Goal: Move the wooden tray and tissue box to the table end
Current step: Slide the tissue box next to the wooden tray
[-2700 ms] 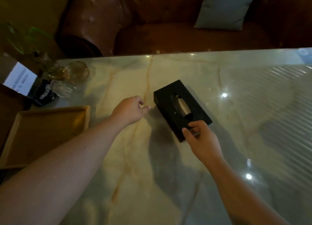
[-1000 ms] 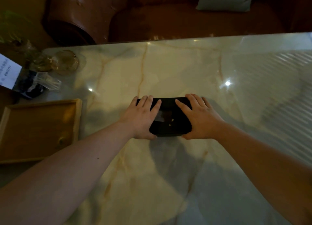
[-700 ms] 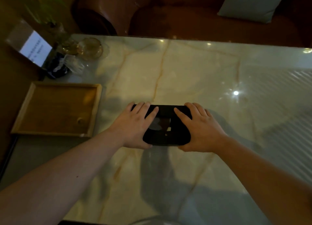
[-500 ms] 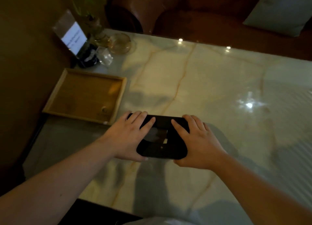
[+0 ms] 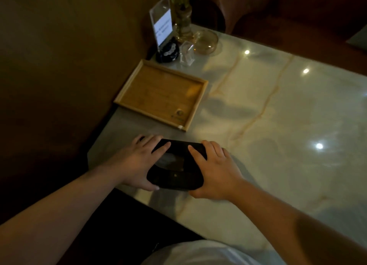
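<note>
Left hand (image 5: 137, 163) and right hand (image 5: 215, 174) clasping the ends of a black rectangular tissue box (image 5: 175, 170) near the pale marble worktop (image 5: 278, 135) corner, empty rectangular wooden tray (image 5: 160, 93) just beyond, far left, clear sign holder (image 5: 161, 24) behind.

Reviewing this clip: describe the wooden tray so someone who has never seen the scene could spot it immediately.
Start at the pale marble table and follow it to the end against the dark wall. The wooden tray lies flat there, beyond the black tissue box. It is the only light-brown, shallow, rimmed rectangle, and it holds nothing.
</note>
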